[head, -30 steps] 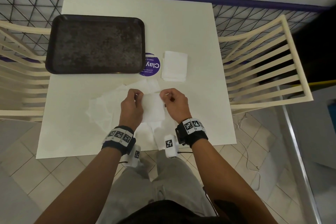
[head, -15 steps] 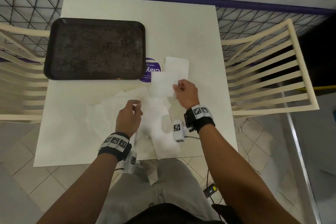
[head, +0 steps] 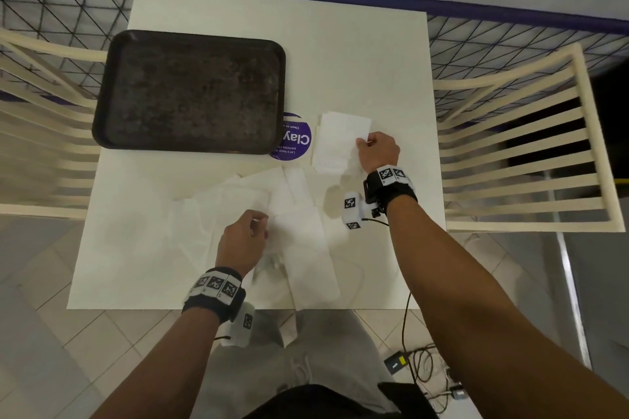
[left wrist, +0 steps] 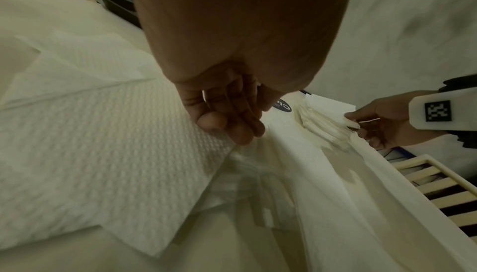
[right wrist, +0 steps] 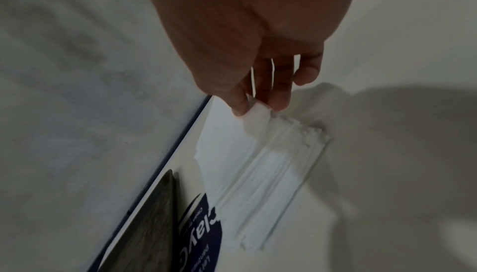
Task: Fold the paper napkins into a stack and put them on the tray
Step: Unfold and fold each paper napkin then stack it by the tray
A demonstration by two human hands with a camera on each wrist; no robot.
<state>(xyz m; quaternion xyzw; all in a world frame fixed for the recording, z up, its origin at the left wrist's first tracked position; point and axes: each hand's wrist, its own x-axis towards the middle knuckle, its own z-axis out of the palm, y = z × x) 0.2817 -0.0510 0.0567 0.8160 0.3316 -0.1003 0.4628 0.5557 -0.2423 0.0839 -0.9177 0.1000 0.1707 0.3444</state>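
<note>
I am seeing the right hand [head: 378, 150] pinching a folded napkin [head: 343, 133] by its near corner, laying it on the stack [head: 332, 160] right of the purple sticker [head: 295, 139]. The left hand [head: 242, 241] is hovering with fingers loosely curled, grasping nothing, over the loose napkins [head: 238, 201]. The tray [head: 102, 119] is lying at the table's [head: 357, 54] far left.
</note>
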